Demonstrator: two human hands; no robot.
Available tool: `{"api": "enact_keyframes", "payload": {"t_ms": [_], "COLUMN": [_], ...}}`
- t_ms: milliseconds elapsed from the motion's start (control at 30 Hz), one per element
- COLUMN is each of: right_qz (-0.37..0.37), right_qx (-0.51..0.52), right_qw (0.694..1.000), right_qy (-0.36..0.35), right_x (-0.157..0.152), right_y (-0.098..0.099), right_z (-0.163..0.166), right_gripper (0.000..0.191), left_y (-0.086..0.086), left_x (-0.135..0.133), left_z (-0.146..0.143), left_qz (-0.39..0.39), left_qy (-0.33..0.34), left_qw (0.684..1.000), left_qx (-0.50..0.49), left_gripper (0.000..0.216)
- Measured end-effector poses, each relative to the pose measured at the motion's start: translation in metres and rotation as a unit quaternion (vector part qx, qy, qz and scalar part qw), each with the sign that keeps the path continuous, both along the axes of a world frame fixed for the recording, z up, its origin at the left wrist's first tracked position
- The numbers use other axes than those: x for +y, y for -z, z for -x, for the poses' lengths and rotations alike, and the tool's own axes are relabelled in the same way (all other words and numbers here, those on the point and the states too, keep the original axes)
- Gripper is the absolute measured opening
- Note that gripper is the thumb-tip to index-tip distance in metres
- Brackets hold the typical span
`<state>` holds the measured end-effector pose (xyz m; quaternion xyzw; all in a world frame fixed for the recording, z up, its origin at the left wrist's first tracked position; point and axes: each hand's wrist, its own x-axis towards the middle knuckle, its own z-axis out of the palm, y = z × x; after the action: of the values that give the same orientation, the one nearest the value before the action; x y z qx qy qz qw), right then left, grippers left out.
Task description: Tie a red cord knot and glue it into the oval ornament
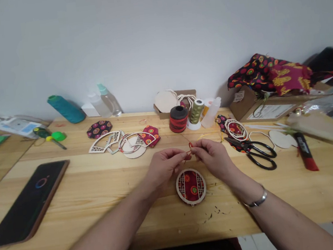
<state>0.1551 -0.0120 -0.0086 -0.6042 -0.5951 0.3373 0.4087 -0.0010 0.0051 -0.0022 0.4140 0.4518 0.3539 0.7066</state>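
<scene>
Thumb and fingers of my left hand (167, 161) pinch a thin red cord (190, 144). My right hand (212, 156) meets it from the other side and grips the same cord, which forms a small loop between the fingertips. Just below both hands, a round ornament (191, 187) lies flat on the table, with a pale lattice frame over dark red patterned fabric and a small ring at its near edge. Behind the hands stands a spool of red and black thread (178, 119), beside a spool of olive thread (196, 112).
Black-handled scissors (261, 152) and a red-and-black glue tube (306, 153) lie to the right. Pale cut-out frames (108, 141) and fabric pieces are at the back left. A tablet (28, 203) lies at left. A cardboard box (254, 107) with fabric stands back right.
</scene>
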Motion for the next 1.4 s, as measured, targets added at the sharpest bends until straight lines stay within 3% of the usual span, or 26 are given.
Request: {"api": "enact_keyframes", "payload": {"t_ms": [200,300,367,433,500,633,733,833,933,1033,1133,1200,1400], "right_qz": [-0.036,0.011,0.057,0.098,0.128,0.169,0.183,0.166,0.133,0.103,0.08,0.076,0.058], "right_qx": [-0.023,0.05,0.124,0.2,0.271,0.379,0.405,0.371,0.305,0.236,0.162,0.133,0.077], "right_qw": [0.999,0.999,0.991,0.975,0.954,0.91,0.896,0.914,0.943,0.966,0.984,0.988,0.995], "right_qy": [0.005,0.009,0.008,0.007,0.006,-0.008,-0.015,-0.001,0.016,0.013,-0.005,-0.015,-0.025], "right_x": [-0.002,-0.001,-0.001,-0.001,-0.002,-0.003,-0.003,-0.002,-0.001,-0.001,-0.003,-0.004,-0.006], "right_y": [0.001,-0.001,-0.003,-0.005,-0.005,-0.005,-0.005,-0.005,-0.003,-0.001,0.0,0.0,0.0], "right_z": [0.002,0.004,0.005,0.007,0.009,0.013,0.014,0.012,0.01,0.01,0.01,0.01,0.01], "right_gripper": [0.012,0.012,0.013,0.015,0.018,0.024,0.026,0.026,0.024,0.019,0.015,0.013,0.012], "left_y": [0.005,0.008,0.009,0.011,0.014,0.02,0.021,0.014,0.003,-0.004,-0.004,-0.001,0.007], "left_x": [-0.002,-0.005,-0.007,-0.009,-0.011,-0.014,-0.014,-0.011,-0.007,-0.006,-0.006,-0.006,-0.004], "left_z": [0.0,0.0,0.0,0.0,0.001,0.002,0.004,0.006,0.006,0.003,0.0,-0.001,-0.002], "left_qz": [0.004,-0.075,-0.194,-0.313,-0.388,-0.449,-0.47,-0.448,-0.348,-0.15,-0.018,0.0,-0.055], "left_qy": [0.047,0.056,0.046,0.041,0.043,0.056,0.075,0.017,-0.061,0.008,0.054,0.054,0.063], "left_qw": [0.999,0.993,0.97,0.927,0.89,0.851,0.826,0.83,0.897,0.978,0.998,0.999,0.996], "left_qx": [-0.007,0.067,0.141,0.203,0.235,0.266,0.302,0.332,0.265,0.142,0.031,0.006,0.031], "left_gripper": [0.02,0.015,0.012,0.014,0.018,0.022,0.022,0.015,0.012,0.027,0.041,0.042,0.027]}}
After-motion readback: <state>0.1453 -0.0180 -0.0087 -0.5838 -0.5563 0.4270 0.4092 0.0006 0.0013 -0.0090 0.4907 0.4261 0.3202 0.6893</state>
